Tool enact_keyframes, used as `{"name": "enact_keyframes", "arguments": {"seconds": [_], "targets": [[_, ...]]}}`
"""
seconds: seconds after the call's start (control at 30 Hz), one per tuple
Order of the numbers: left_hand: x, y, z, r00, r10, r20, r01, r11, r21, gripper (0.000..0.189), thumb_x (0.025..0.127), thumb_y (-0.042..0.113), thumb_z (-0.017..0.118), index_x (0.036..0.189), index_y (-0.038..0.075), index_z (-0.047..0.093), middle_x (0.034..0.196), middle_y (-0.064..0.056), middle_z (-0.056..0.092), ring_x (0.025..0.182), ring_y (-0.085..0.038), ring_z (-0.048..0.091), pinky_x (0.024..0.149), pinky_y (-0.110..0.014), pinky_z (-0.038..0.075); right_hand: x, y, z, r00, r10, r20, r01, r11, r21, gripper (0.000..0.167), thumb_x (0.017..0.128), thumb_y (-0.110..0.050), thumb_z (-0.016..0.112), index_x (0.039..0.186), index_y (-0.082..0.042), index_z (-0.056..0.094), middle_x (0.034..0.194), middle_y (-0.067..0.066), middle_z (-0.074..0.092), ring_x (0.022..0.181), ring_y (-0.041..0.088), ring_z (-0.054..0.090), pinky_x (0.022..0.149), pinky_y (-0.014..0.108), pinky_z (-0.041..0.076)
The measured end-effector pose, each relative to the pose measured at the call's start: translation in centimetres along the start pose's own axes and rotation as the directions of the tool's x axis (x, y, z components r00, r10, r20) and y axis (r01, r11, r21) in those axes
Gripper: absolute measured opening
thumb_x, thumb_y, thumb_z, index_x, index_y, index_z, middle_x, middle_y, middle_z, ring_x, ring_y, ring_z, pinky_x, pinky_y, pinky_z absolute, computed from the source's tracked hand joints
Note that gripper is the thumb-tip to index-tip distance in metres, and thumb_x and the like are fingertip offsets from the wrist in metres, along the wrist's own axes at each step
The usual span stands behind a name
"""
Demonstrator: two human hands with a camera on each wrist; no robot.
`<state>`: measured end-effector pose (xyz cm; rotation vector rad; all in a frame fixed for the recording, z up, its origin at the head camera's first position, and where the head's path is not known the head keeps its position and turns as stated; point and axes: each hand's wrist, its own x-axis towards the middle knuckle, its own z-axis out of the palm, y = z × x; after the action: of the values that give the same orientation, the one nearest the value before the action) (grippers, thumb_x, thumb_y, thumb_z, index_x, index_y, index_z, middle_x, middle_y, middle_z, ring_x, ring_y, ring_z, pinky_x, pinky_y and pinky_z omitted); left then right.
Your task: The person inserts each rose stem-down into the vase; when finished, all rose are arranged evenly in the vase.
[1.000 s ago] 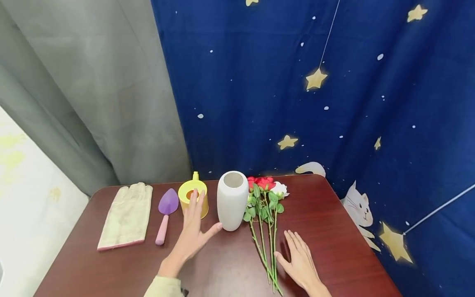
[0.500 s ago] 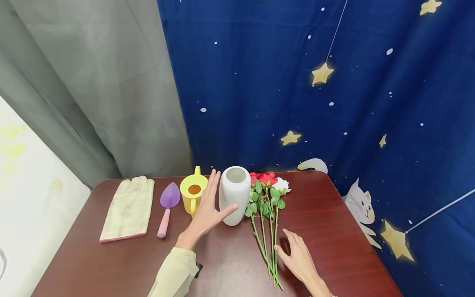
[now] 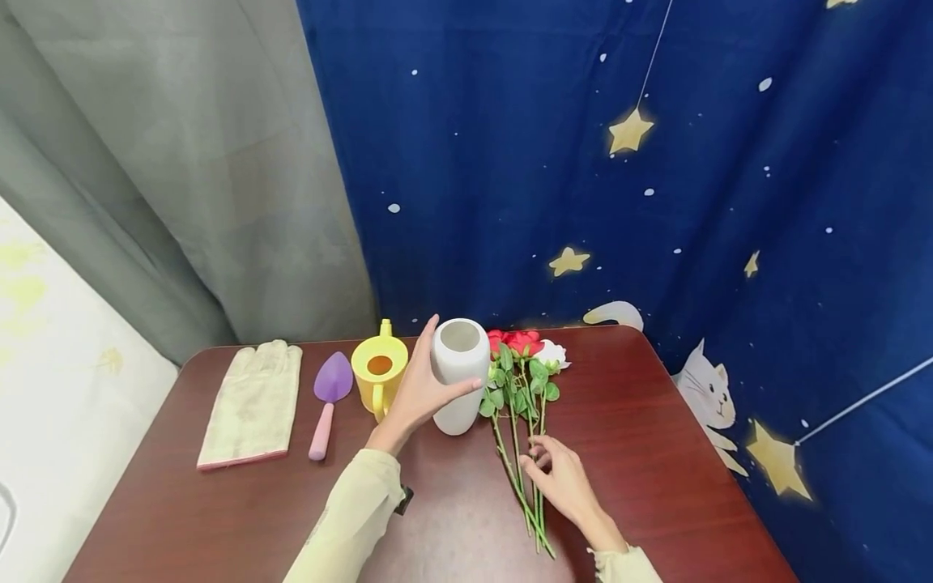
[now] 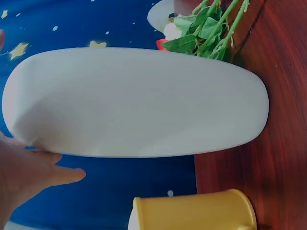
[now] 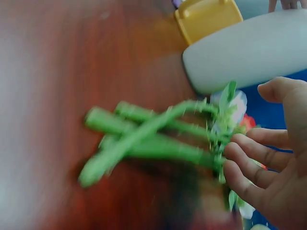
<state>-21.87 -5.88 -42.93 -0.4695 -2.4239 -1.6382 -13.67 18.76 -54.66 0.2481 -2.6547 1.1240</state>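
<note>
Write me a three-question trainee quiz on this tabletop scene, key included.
1. True or false: the white vase is lying on its side.
2. What lies between the glove and the watering can?
3. Choose: which hand is nearer the flower stems, (a) left or (b) right?

Key
1. False: the white vase stands upright.
2. The purple-and-pink trowel.
3. (b), the right hand.

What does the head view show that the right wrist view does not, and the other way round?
Head view only: the cream glove or gloves, the grey curtain and the opening of the white vase. Right wrist view only: the palm side of the right hand. Both: the vase, yellow watering can, flowers, table and left hand.
</note>
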Motion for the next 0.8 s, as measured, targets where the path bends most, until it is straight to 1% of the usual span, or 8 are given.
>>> {"name": "enact_keyframes", "arguments": {"seconds": [0.07,0.13,0.23,0.37,0.47,0.6,0.7,0.8], "targets": [[0.5,-0.1,0.3,1.000,0.003,-0.018,-0.003,1.000,0.006,0.111,0.062,0.052,0.081,0.148,0.032,0.014,0.147,0.003,0.028,0.121,-0.018,0.041,0.097,-0.050,0.037,1.0,-0.6,0.7,1.000,-0.002,0.018,0.001,0.999,0.038,0.030,0.081,-0.022,0.071,0.104,-0.003,0.065,0.082,-0.007,0.062,0.064,0.002,0.056,0.060,0.025,0.049],[1.1,-0.3,0.6,0.999,0.012,-0.045,-0.011,1.000,0.014,0.111,0.061,0.051,0.082,0.148,0.030,0.016,0.146,0.002,0.029,0.118,-0.018,0.044,0.096,-0.048,0.038,1.9,-1.1,1.3,0.999,0.015,0.038,-0.018,0.998,0.059,0.029,0.082,-0.023,0.071,0.101,-0.002,0.065,0.080,-0.006,0.063,0.062,0.004,0.056,0.057,0.024,0.048],[1.8,-0.6,1.1,0.997,0.013,-0.080,-0.012,1.000,0.017,0.107,0.063,0.045,0.083,0.147,0.021,0.023,0.141,0.000,0.038,0.112,-0.017,0.048,0.094,-0.044,0.041,3.0,-1.6,2.2,0.996,0.073,0.052,-0.076,0.995,0.061,0.028,0.082,-0.026,0.069,0.099,-0.003,0.066,0.078,-0.006,0.063,0.060,0.006,0.056,0.056,0.022,0.047],[2.1,-0.8,1.6,0.995,0.008,-0.101,-0.008,1.000,0.002,0.094,0.065,0.035,0.084,0.140,0.011,0.033,0.127,-0.005,0.049,0.105,-0.019,0.053,0.089,-0.040,0.044,4.1,-2.0,2.8,0.986,0.156,0.050,-0.160,0.983,0.085,0.023,0.083,-0.020,0.067,0.096,-0.002,0.066,0.076,-0.002,0.065,0.058,0.007,0.058,0.055,0.024,0.049],[2.1,-0.9,1.8,0.993,0.011,-0.114,-0.011,1.000,0.000,0.090,0.065,0.031,0.085,0.137,0.010,0.036,0.123,-0.006,0.051,0.102,-0.020,0.053,0.087,-0.040,0.045,4.7,-2.0,3.1,0.968,0.233,0.091,-0.244,0.961,0.132,0.021,0.086,-0.015,0.063,0.099,0.000,0.065,0.079,0.003,0.066,0.053,0.010,0.059,0.047,0.026,0.050],[2.0,-0.9,1.8,0.993,0.004,-0.118,-0.006,1.000,-0.013,0.088,0.065,0.029,0.085,0.136,0.010,0.036,0.123,-0.005,0.051,0.102,-0.019,0.053,0.087,-0.041,0.045,5.5,-2.1,3.5,0.937,0.311,0.157,-0.335,0.930,0.155,0.023,0.091,-0.010,0.055,0.108,0.003,0.061,0.082,0.008,0.065,0.047,0.014,0.058,0.038,0.027,0.048],[1.9,-1.0,1.8,0.994,0.007,-0.110,-0.011,0.999,-0.031,0.088,0.066,0.029,0.084,0.137,0.009,0.035,0.124,-0.005,0.050,0.103,-0.019,0.052,0.088,-0.041,0.045,5.9,-2.1,3.8,0.933,0.321,0.162,-0.343,0.929,0.136,0.022,0.091,-0.008,0.051,0.107,0.004,0.061,0.073,0.007,0.062,0.042,0.015,0.057,0.037,0.027,0.047],[2.0,-1.1,1.8,0.994,0.019,-0.110,-0.023,0.999,-0.040,0.089,0.066,0.028,0.084,0.137,0.008,0.035,0.125,-0.005,0.049,0.104,-0.019,0.052,0.088,-0.041,0.045,6.2,-2.2,4.2,0.932,0.323,0.163,-0.344,0.932,0.117,0.017,0.090,-0.008,0.053,0.099,0.003,0.062,0.057,0.003,0.059,0.037,0.013,0.055,0.035,0.027,0.046]]}}
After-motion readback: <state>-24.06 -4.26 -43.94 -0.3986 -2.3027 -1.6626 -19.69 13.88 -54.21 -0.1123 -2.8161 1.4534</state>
